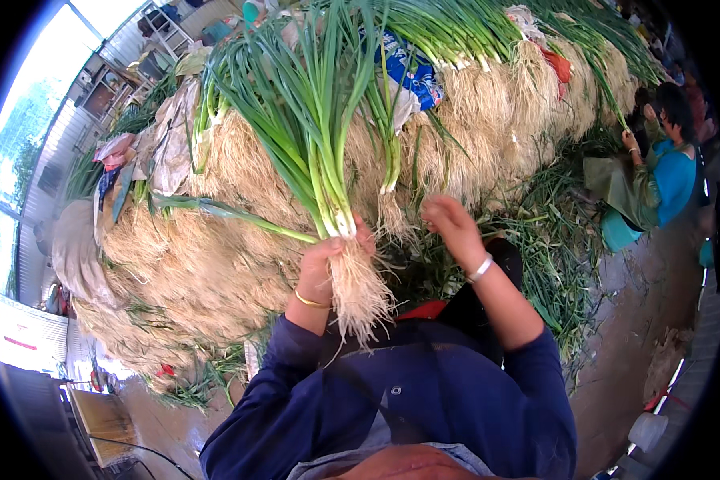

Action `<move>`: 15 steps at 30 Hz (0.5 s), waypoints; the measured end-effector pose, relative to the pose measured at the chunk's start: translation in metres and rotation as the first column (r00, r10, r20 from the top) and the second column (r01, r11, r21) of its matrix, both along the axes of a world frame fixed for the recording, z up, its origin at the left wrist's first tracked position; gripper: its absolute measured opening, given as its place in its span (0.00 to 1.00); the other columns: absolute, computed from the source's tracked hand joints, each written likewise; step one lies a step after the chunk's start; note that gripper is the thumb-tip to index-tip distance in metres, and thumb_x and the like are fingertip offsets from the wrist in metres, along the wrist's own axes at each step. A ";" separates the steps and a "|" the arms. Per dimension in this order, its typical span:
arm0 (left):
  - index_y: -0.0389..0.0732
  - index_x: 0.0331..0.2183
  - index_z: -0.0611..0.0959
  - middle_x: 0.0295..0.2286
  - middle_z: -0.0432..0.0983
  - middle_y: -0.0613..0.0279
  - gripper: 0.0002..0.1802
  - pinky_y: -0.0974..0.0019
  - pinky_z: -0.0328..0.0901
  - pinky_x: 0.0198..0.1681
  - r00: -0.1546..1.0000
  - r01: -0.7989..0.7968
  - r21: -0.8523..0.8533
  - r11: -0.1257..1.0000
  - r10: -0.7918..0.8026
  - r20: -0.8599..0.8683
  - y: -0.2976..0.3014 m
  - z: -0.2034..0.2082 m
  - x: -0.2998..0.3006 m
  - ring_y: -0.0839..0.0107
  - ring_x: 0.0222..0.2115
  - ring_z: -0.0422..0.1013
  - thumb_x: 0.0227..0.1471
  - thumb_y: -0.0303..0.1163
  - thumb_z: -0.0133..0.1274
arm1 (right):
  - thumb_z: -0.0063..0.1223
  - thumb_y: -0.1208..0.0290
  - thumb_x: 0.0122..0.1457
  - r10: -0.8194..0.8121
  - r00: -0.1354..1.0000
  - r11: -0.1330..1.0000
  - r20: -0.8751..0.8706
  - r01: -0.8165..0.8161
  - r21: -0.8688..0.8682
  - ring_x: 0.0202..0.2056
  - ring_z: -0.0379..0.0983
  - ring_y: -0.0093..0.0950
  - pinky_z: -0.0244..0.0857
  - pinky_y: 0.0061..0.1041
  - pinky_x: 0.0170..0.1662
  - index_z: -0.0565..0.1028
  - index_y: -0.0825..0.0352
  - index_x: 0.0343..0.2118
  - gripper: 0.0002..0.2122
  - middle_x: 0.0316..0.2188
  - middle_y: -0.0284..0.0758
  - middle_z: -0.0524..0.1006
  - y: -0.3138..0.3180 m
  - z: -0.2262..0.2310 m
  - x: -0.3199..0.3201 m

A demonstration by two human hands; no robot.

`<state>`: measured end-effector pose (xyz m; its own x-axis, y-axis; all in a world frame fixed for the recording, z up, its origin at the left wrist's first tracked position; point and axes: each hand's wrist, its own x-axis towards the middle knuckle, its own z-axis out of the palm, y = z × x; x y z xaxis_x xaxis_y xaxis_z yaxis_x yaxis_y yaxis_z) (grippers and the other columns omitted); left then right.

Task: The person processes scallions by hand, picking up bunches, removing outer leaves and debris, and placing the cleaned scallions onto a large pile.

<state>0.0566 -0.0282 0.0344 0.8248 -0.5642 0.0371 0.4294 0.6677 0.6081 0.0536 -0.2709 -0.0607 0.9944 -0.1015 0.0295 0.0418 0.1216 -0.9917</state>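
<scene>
A bunch of green onions (328, 180) stands leaves up in front of me, its pale hairy roots (360, 284) hanging down. My left hand (320, 262) is wrapped round the white stalk ends, just above the roots. One stalk (244, 214) sticks out sideways to the left from the bunch. To the right, apart from the bunch, my right hand (454, 230) is raised with its fingers curled together; whatever they may hold is hidden. Between the two hands, a smaller bunch of green onions (392, 164) leans on the heap, roots downward.
A long heap of green onions (208, 244) with roots facing out fills the space ahead. Blue printed packaging (412, 74) lies on top. Loose green leaves (556, 264) litter the floor at right. Further right sits another person (664, 172) in teal, holding a stalk.
</scene>
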 end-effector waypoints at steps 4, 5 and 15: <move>0.31 0.47 0.69 0.43 0.70 0.49 0.33 0.65 0.62 0.50 0.995 -0.101 0.183 0.978 0.101 0.009 0.012 -0.018 0.007 0.60 0.46 0.66 0.36 0.31 0.56 | 0.56 0.58 0.53 -0.139 0.977 0.950 0.165 0.178 -0.255 0.33 0.75 0.34 0.68 0.28 0.38 0.66 0.74 0.45 0.25 0.30 0.43 0.77 0.057 0.058 0.085; 0.31 0.48 0.69 0.46 0.68 0.48 0.34 0.65 0.61 0.51 0.992 -0.126 0.220 0.967 0.123 0.025 0.014 -0.014 0.006 0.60 0.49 0.65 0.36 0.31 0.56 | 0.57 0.58 0.53 -0.152 0.981 0.938 0.121 0.182 -0.295 0.31 0.75 0.34 0.69 0.28 0.36 0.66 0.74 0.44 0.25 0.28 0.43 0.77 0.060 0.072 0.091; 0.33 0.45 0.71 0.39 0.73 0.43 0.24 0.61 0.70 0.40 0.970 0.225 0.231 0.947 -0.195 -0.147 -0.005 -0.024 -0.015 0.59 0.36 0.74 0.45 0.32 0.50 | 0.49 0.64 0.59 -0.096 0.994 0.980 0.058 0.104 -0.169 0.22 0.68 0.21 0.62 0.23 0.26 0.71 0.68 0.35 0.10 0.21 0.31 0.72 0.062 0.015 0.060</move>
<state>0.0412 -0.0333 0.0102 0.6764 -0.7041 -0.2161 0.6242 0.3923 0.6756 0.1132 -0.2090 -0.0457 0.9763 -0.1894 0.1043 0.0950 -0.0575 -0.9938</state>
